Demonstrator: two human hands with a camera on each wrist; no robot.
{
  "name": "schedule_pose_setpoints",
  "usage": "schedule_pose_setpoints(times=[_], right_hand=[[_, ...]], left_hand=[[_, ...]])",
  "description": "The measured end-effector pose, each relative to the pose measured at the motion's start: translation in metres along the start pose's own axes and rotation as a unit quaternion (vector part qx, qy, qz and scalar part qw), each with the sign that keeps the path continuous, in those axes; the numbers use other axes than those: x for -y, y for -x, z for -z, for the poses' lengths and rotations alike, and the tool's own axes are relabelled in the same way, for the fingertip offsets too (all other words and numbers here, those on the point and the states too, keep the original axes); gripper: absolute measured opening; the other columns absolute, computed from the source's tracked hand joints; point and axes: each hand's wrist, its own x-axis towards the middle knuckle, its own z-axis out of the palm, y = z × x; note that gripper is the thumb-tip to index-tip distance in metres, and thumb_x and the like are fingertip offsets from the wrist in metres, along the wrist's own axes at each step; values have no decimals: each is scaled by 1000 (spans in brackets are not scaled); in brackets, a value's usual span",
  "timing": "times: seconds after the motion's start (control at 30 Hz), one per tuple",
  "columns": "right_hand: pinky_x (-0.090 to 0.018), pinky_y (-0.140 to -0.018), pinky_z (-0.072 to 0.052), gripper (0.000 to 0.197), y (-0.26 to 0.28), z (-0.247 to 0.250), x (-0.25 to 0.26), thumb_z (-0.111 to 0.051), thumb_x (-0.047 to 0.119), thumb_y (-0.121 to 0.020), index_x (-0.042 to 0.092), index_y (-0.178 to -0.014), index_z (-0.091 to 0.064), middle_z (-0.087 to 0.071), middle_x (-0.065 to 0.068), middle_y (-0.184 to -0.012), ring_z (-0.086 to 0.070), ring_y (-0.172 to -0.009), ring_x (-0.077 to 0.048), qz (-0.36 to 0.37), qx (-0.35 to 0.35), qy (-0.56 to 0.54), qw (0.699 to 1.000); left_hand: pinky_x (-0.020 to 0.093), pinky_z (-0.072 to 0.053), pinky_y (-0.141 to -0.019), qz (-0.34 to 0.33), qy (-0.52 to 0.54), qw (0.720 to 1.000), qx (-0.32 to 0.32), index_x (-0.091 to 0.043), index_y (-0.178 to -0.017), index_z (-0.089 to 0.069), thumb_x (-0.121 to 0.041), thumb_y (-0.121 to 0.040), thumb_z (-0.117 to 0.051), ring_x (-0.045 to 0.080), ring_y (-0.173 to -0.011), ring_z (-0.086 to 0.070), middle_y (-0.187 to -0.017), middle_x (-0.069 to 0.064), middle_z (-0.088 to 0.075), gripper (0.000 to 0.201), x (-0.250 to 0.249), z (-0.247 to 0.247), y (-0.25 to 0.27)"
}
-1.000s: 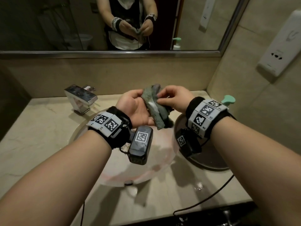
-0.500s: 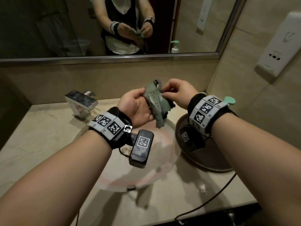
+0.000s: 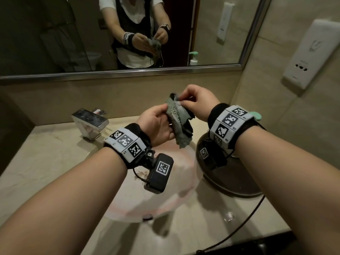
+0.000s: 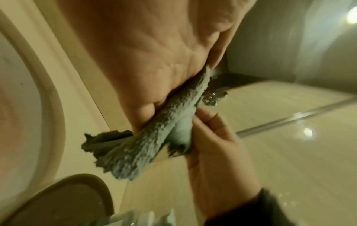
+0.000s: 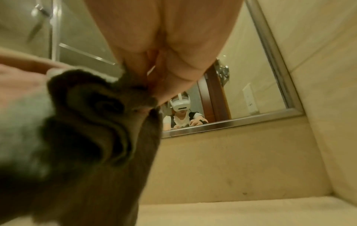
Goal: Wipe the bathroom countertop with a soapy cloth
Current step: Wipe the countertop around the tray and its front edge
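A crumpled grey-green cloth [image 3: 179, 120] with soapy flecks hangs between both hands above the sink basin [image 3: 176, 190]. My left hand [image 3: 156, 124] holds its lower part against the palm, thumb over the fabric. At the cloth's top edge my right hand [image 3: 195, 102] pinches with fingertips. In the left wrist view the cloth [image 4: 154, 137] runs along the left palm [image 4: 146, 61], with the right hand [image 4: 214, 145] gripping from below. The right wrist view shows dark folds of cloth [image 5: 92, 130] under the right hand [image 5: 166, 45]. The beige marble countertop [image 3: 42, 162] lies below.
A chrome faucet [image 3: 90, 124] stands at the back left of the basin. A dark round bowl [image 3: 230, 181] sits on the counter at the right, with a mint-capped pump bottle [image 3: 256, 115] behind the right wrist. A black cable [image 3: 239, 229] crosses the front edge. A mirror and wall socket [image 3: 311, 54] rise behind.
Both hands have lifted the cloth higher over the basin. The right hand has slid up to pinch its top edge, drawing the cloth out longer.
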Motion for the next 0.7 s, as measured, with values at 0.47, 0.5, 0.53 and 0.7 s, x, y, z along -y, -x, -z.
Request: schedule_pose_setpoints(times=[0.47, 0.5, 0.53, 0.7], right_hand=[[-24, -81, -51, 35, 17, 0, -17, -67, 3, -82, 32, -66, -53, -58, 12, -74, -61, -79, -9, 35, 116, 10, 993], [-24, -79, -51, 36, 15, 3, -19, -66, 2, -82, 31, -66, -53, -58, 12, -73, -61, -73, -2, 32, 99, -4, 995], [-23, -76, -51, 37, 13, 6, -21, -66, 1, -83, 31, -66, -53, -58, 13, -72, -59, -65, 5, 27, 78, -14, 996], [-6, -58, -48, 31, 4, 27, -29, -64, 6, -86, 26, -67, -51, -56, 11, -72, -54, -65, -3, -34, -35, -32, 998]], left_hand=[[35, -43, -82, -5, -39, 999, -12, -8, -135, -45, -39, -101, -11, 23, -90, -57, -99, 11, -61, 57, -5, -9, -10], [34, -44, -81, -4, -42, 999, -12, -9, -141, -39, -39, -101, -11, 22, -90, -57, -102, 11, -60, 57, -4, -10, -12], [33, -45, -80, 1, -45, 999, -9, -10, -144, -36, -39, -101, -12, 21, -90, -58, -102, 10, -60, 57, -4, -10, -12], [32, -43, -83, 21, -65, 998, 11, -15, -139, -41, -39, -100, -14, 19, -89, -57, -104, 5, -60, 53, -8, -12, -12]])
